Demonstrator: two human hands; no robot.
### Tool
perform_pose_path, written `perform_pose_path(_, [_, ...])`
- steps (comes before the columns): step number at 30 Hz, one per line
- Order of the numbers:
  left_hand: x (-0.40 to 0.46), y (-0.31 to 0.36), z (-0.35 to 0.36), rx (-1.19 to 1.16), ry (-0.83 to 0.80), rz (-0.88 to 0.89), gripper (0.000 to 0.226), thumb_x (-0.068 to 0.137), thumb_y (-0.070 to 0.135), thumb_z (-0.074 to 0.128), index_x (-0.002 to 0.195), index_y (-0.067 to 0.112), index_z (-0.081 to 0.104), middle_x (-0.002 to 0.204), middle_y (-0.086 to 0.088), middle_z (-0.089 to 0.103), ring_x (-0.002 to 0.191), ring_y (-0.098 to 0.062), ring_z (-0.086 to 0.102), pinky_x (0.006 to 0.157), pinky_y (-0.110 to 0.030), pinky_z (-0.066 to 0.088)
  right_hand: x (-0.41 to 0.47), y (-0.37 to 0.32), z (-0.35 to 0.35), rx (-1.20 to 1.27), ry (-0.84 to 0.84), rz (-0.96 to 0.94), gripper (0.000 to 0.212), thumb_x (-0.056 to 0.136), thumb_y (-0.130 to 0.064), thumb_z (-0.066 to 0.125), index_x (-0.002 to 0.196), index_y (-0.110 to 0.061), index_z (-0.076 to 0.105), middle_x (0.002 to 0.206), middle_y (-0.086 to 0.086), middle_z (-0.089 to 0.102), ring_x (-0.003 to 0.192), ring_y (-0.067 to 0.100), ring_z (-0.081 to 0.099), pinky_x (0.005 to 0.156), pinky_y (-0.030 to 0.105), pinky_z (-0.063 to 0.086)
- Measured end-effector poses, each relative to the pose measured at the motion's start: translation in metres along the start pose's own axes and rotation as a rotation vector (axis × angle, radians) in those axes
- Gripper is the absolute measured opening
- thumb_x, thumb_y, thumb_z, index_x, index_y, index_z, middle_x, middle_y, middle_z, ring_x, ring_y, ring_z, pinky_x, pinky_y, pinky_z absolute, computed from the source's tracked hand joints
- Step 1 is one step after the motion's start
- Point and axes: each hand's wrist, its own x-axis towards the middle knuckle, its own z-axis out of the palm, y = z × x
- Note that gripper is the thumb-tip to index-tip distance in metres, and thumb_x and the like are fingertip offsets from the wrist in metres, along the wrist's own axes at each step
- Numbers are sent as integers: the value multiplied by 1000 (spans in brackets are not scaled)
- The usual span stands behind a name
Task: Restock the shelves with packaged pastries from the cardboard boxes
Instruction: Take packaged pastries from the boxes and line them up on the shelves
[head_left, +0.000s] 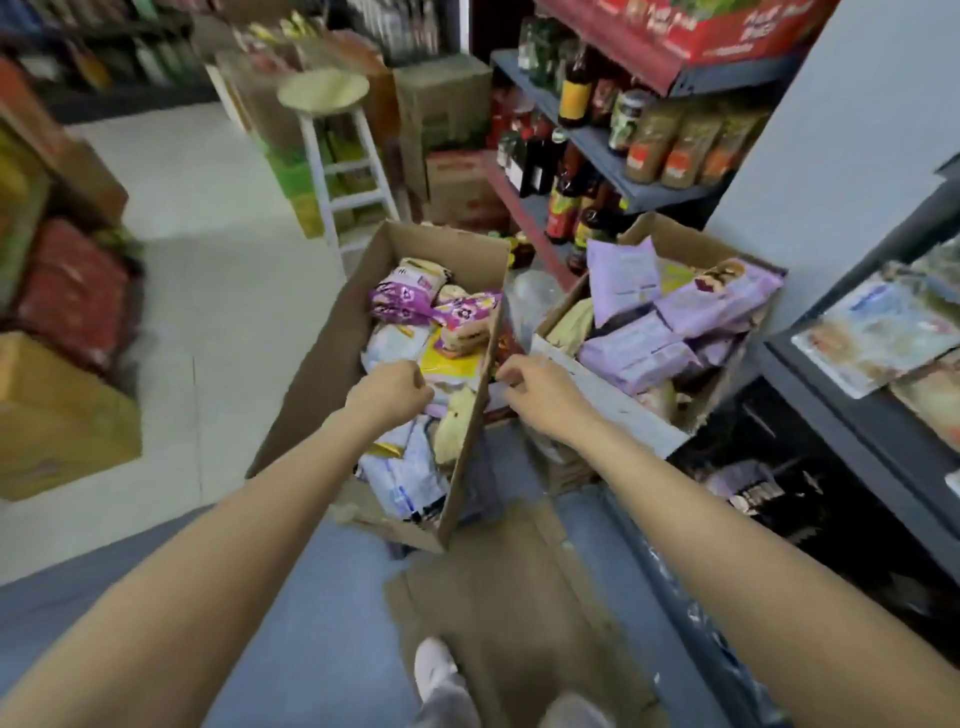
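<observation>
Where the hands reach: both hover over the near cardboard box (332, 332) at frame centre.
Left hand (392, 387): fingers curled just above the packets; whether it pinches one, I cannot tell.
Right hand (540, 392): fingers curled at the box's right wall; grip unclear.
Pastries: mixed packaged pastries (436, 312) fill this box; purple packs (675, 312) heap in the second box (644, 234), centre right.
Shelf (831, 410): right edge, partly stocked.
Risk: tugging the thin wall could tip the box, spilling packets on the floor.

Two open cardboard boxes (332, 338) (727, 364) on floor, side by side, holding mixed purple pastry packs (696, 304).
</observation>
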Motion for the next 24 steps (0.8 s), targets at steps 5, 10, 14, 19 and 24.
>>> perform_pose_path(5, [51,-80,29,8,-152,-106,12,92,17,45,84,8,48,75,-6,48,74,-22,48,59,-28,37,64,-16,74,-3,-111,81,41,92,-11,51,132,-4,44,123,16,47,111,29,48,81,27,39])
perform_pose_path(10, [99,-124,66,63,-302,-138,13,92,17,49,80,17,50,80,-5,52,87,-26,53,66,-29,36,123,-9,134,-225,-251,241,53,92,-7,44,141,-7,25,143,30,20,126,45,34,95,37,38])
perform_pose_path(14, [136,-147,102,88,-354,-171,60,87,31,61,137,8,37,138,-17,41,128,-34,39,101,-39,40,165,1,168,-415,-341,354,60,94,-10,42,148,-12,13,149,37,2,139,51,12,105,50,33])
perform_pose_path(19, [158,-164,141,292,-460,-40,81,78,38,73,144,29,25,158,-9,-1,145,-36,6,114,-58,18,186,21,204,-476,-428,351,61,90,-17,53,143,-17,25,153,22,-5,138,48,4,113,50,20])
perform_pose_path(24, [158,-158,157,466,-266,28,35,97,15,41,131,22,43,155,-21,7,140,-44,13,110,-57,21,191,29,215,-372,-291,396,69,80,2,61,139,-15,28,150,22,-3,135,46,14,107,44,34])
